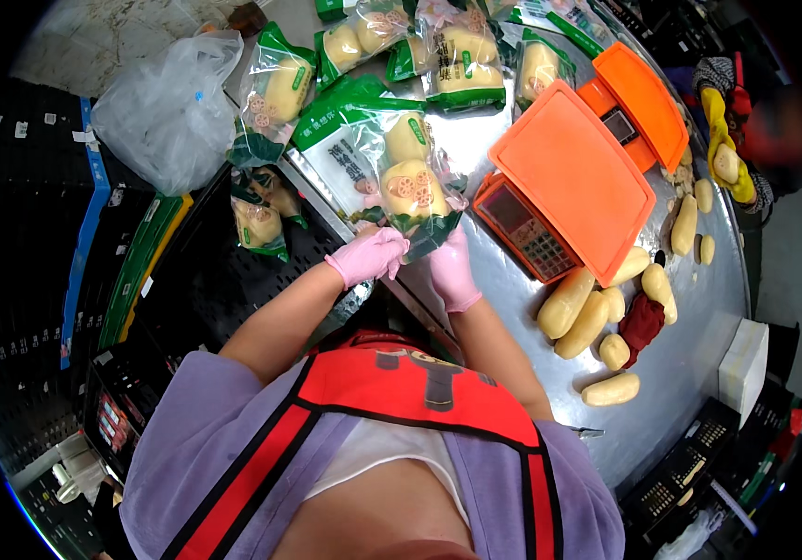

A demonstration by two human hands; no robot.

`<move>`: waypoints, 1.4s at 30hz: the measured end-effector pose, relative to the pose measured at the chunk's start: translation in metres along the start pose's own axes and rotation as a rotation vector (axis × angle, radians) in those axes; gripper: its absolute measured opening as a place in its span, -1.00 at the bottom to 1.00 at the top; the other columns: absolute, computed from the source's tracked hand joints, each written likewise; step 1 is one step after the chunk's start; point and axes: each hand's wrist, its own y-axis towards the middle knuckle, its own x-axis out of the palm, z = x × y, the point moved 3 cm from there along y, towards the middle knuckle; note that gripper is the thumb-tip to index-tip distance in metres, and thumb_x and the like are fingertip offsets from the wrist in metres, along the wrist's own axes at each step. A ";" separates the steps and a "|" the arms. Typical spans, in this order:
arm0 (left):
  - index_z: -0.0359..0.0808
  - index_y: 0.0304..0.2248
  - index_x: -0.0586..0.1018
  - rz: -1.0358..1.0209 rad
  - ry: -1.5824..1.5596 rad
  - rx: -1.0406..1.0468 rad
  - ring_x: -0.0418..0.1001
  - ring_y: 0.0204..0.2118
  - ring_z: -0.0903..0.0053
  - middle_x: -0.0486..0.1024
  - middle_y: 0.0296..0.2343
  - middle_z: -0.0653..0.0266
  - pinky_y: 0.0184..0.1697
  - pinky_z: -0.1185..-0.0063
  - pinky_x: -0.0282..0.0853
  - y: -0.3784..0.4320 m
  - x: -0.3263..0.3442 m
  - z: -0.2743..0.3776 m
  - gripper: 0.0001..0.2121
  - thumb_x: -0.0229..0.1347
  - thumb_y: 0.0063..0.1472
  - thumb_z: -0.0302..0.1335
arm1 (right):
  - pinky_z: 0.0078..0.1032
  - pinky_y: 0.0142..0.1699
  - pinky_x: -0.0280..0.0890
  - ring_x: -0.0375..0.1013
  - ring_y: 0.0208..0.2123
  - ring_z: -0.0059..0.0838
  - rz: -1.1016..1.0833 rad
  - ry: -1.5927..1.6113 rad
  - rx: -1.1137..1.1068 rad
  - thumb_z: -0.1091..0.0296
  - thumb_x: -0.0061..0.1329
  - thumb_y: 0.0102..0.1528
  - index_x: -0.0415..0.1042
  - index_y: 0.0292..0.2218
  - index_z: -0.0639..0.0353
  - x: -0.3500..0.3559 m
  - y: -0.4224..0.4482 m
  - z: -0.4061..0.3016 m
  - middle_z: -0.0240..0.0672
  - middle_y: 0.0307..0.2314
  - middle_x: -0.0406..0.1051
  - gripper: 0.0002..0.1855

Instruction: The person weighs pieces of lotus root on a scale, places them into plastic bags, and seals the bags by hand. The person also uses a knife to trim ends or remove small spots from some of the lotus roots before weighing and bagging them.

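Both my hands wear pink gloves and hold a clear printed plastic bag with peeled lotus root pieces inside. My left hand grips the bag's near end at its left corner, fingers curled. My right hand is at the right corner of that end, its fingertips partly hidden by the bag. Beneath and left of this bag lies a stack of flat green-and-white bags. An orange weighing scale stands just right of my hands. Several filled bags lie beyond, on the metal table.
Peeled lotus roots and a dark red cloth lie on the table at right. A second orange scale stands behind. Across the table, a person in yellow gloves holds a root piece. Black crates and a translucent plastic bag are at left.
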 end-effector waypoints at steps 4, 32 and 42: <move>-0.43 -0.42 0.45 -0.021 0.027 -0.015 0.36 -0.68 0.56 0.45 -0.68 0.21 -0.59 0.62 0.25 0.006 -0.004 -0.011 -0.77 -0.10 0.20 -0.40 | -0.33 -0.15 0.34 0.43 -0.25 -0.12 -0.084 -0.617 -0.217 0.51 -0.03 0.07 0.20 0.00 0.25 0.004 0.006 -0.006 -0.08 -0.23 0.39 -0.55; -0.43 -0.42 0.52 -0.182 0.191 -0.015 0.46 -0.63 0.52 0.52 -0.61 0.19 -0.50 0.58 0.37 0.016 -0.023 -0.026 -0.63 -0.13 0.30 -0.26 | -0.33 -0.04 0.27 0.42 -0.20 -0.18 -0.104 -0.661 -0.350 0.19 0.17 -0.04 0.40 -0.12 0.27 0.017 0.082 0.050 -0.15 -0.23 0.44 -0.50; -0.50 -0.21 0.42 0.615 -0.569 -0.061 0.45 -0.58 0.60 0.51 -0.55 0.18 -0.56 0.73 0.30 0.022 -0.133 -0.021 -0.52 -0.02 0.28 -0.11 | -0.31 0.00 0.25 0.39 -0.16 -0.16 -0.214 -0.804 -0.414 0.12 0.10 -0.02 0.40 -0.06 0.24 0.022 0.075 0.003 -0.13 -0.21 0.43 -0.46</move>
